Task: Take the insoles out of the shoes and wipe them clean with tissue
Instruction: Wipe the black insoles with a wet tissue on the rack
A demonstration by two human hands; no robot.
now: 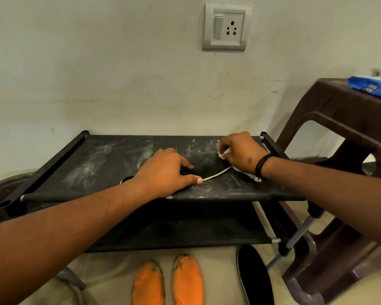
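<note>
Right hand pinching the tissue on the black insole's toe; left hand, fingers spread, pins it to the rack shelf. I'd say mid-wipe, with three more insoles waiting on the floor.

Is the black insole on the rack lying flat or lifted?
Flat: the black insole lies on the rack's top shelf, left hand pressing it, right hand holding tissue against it.

I can read no text clearly from here. A blue packet on the brown plastic stool carries white lettering, too blurred to read.
</note>
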